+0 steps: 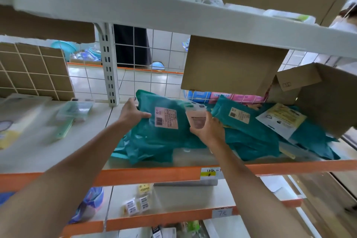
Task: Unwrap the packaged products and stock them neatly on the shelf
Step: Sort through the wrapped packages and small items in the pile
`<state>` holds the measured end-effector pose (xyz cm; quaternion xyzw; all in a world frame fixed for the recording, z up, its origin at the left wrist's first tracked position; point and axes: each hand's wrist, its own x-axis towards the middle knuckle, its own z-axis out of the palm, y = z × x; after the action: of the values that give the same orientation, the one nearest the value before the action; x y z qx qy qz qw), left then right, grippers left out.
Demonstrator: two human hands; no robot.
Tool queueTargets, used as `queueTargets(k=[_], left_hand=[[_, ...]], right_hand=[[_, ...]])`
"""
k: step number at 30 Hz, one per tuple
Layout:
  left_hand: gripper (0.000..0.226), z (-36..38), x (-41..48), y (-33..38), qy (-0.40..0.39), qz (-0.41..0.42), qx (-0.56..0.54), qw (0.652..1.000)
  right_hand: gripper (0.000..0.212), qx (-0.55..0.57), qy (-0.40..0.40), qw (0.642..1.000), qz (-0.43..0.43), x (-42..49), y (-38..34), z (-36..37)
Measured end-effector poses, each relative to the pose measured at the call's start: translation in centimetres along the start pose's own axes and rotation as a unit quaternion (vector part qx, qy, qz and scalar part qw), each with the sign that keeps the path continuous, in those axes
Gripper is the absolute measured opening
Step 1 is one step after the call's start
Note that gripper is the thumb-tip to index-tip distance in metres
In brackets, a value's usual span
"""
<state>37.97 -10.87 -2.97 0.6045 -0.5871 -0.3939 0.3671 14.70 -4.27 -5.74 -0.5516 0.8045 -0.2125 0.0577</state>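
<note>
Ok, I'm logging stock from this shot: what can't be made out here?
Head view only.
The label on the teal package held by the left hand: print too small to read.
The pouch in the right hand: blurred, partly covered by that hand.
The green items on the left: motion-blurred.
The cardboard box on the right: cut off by the frame edge.

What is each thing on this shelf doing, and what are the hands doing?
Left teal package, wrapped, tilted up.
Right teal package, wrapped, lying on the pile.
Small pink packet, upright.
Cardboard box, open, tipped sideways.
Left hand, grips the left teal package's edge.
Right hand, holds the small pink packet.
</note>
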Motion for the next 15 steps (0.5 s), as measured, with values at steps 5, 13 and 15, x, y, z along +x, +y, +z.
queueTargets(k=[5, 13, 15], left_hand=[[0.041, -2.8, -1.6, 0.5, -0.026, -0.004, 0.023, 0.999], [0.030, -8.4, -4.1, -0.5, 0.076, 0.045, 0.039, 0.995], [0.029, -10.1, -4.5, -0.4, 0.111, 0.063, 0.055, 0.990]], right_hand=[[0.078, 0.020, 0.038, 0.999, -0.034, -2.1, -0.6, -0.8], [0.072, 0.029, 0.061, 0.994, -0.083, -5.3, -2.1, -1.5], [0.076, 0.024, 0.057, 0.994, -0.093, -6.0, -2.7, -1.6]])
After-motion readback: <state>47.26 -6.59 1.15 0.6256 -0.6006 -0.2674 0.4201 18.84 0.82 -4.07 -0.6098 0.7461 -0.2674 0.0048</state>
